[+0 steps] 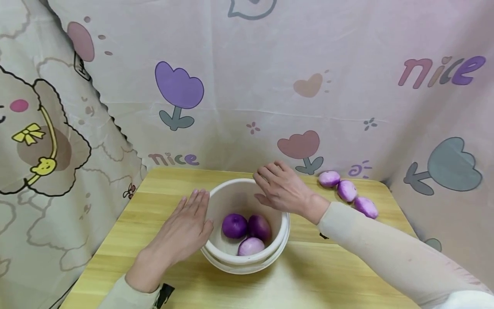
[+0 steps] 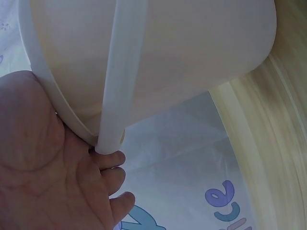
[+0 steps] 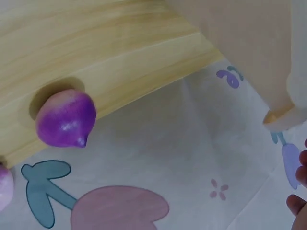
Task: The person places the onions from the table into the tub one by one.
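A white bucket [image 1: 247, 259] stands on the wooden table, with three purple onions in it: two dark ones [image 1: 234, 226] and a paler one [image 1: 251, 246]. My left hand [image 1: 189, 227] rests against the bucket's left rim, its fingers straight. In the left wrist view the palm [image 2: 33, 167] lies along the rim, fingertips beside the end of the white handle [image 2: 122, 72]. Over the far right rim reaches my right hand [image 1: 283, 191], fingers loosely bent and nothing in them. Only its fingertips [image 3: 297, 203] show at the right wrist view's edge, near the bucket wall [image 3: 249, 43].
Three more onions [image 1: 347, 190] lie in a row at the table's back right, beyond the right forearm. A printed cloth [image 1: 239, 86] hangs behind the table [image 1: 154, 189] and along both sides.
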The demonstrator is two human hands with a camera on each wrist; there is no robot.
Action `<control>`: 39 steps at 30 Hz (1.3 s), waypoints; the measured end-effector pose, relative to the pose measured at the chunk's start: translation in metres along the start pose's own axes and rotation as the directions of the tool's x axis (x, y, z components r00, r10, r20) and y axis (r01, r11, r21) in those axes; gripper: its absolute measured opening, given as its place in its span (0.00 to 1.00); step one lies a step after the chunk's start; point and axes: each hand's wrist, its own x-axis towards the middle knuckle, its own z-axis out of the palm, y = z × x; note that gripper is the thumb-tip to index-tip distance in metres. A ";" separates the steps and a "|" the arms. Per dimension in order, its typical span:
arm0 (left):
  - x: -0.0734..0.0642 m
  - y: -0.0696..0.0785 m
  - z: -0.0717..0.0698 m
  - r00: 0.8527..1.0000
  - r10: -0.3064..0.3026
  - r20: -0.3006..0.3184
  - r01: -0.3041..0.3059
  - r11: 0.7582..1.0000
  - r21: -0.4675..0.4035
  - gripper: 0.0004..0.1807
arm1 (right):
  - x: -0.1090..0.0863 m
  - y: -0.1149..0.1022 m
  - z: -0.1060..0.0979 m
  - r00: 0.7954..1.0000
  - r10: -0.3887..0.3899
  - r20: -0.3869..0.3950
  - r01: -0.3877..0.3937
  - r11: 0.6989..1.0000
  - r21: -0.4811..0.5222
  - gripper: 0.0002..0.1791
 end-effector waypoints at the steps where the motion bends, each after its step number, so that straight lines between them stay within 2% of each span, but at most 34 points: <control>1: 0.000 -0.001 0.000 1.000 -0.003 0.003 0.003 1.000 -0.002 0.38 | -0.002 0.003 0.000 1.000 0.006 -0.004 -0.006 1.000 -0.011 0.29; 6: -0.001 -0.002 0.001 1.000 -0.020 0.019 0.020 1.000 -0.020 0.38 | -0.016 0.029 -0.003 0.998 0.067 0.007 -0.067 0.998 -0.019 0.30; 11: 0.000 0.000 0.001 1.000 -0.014 0.019 0.014 0.999 -0.032 0.38 | -0.045 0.061 -0.004 0.987 0.153 0.047 -0.153 0.988 -0.005 0.30; 15: 0.000 0.000 0.002 1.000 -0.013 0.008 0.013 0.999 -0.034 0.38 | -0.072 0.081 0.006 0.975 0.207 0.082 -0.205 0.978 -0.036 0.29; 18: 0.000 0.000 0.003 1.000 -0.015 0.002 0.015 0.999 -0.035 0.38 | -0.092 0.088 0.017 0.966 0.220 0.136 -0.211 0.974 -0.077 0.32; 22: -0.001 -0.001 0.003 1.000 -0.019 0.004 0.019 0.999 -0.037 0.37 | -0.113 0.090 0.032 0.951 0.215 0.222 -0.191 0.973 -0.128 0.38; 27: -0.002 -0.001 0.003 1.000 -0.023 0.006 0.023 0.999 -0.041 0.37 | -0.126 0.086 0.049 0.942 0.200 0.271 -0.164 0.975 -0.151 0.44; 33: -0.002 -0.001 0.003 1.000 -0.020 0.002 0.020 0.999 -0.041 0.37 | -0.128 0.077 0.068 0.933 0.210 0.291 -0.176 0.975 -0.139 0.50; 39: -0.002 -0.001 0.003 1.000 -0.021 0.003 0.021 0.999 -0.036 0.37 | -0.124 0.061 0.087 0.910 0.239 0.340 -0.216 0.971 -0.104 0.53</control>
